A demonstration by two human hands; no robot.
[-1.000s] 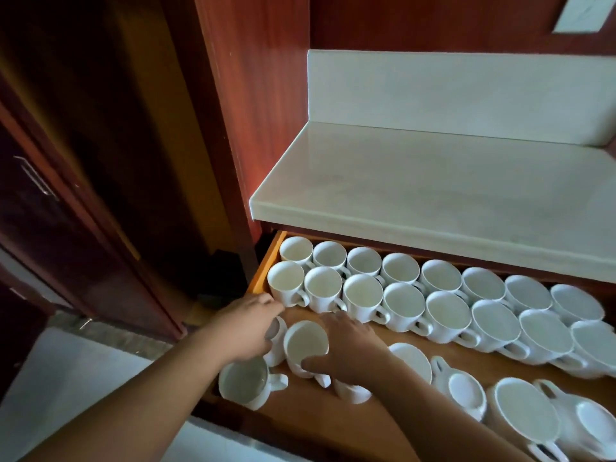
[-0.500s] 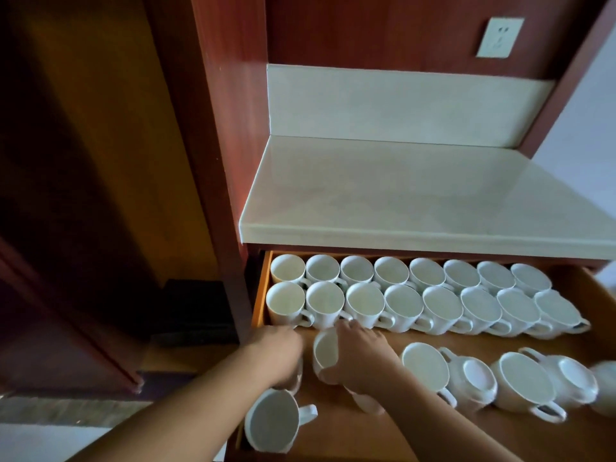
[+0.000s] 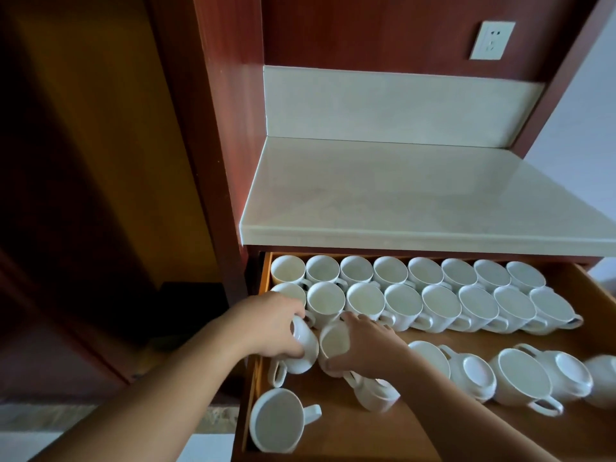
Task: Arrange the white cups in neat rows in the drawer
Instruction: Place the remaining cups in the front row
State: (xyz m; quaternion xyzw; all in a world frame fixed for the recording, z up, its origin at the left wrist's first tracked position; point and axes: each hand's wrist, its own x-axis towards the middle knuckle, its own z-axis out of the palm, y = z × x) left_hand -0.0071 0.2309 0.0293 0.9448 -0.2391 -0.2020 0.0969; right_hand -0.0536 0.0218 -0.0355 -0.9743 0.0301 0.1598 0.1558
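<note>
Head view | two back rows of glossy white ceramic cups (image 3: 400,295) done in the open wooden drawer (image 3: 593,288) | your left hand (image 3: 270,325) clasps a tilted cup (image 3: 305,348), right hand (image 3: 363,345) another (image 3: 333,341) — third row barely begun, loose cups left.

Plain white cups (image 3: 401,302) fill an orange-brown wooden drawer (image 3: 410,425) under a cream, faintly marbled counter (image 3: 416,195), against reddish-brown cabinet panels (image 3: 230,128).

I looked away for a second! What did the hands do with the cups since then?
The left hand took hold of a cup and tipped it on its side. The right hand kept its grip on its cup, tilting it leftward. The two back rows and the loose front cups stayed put.
</note>
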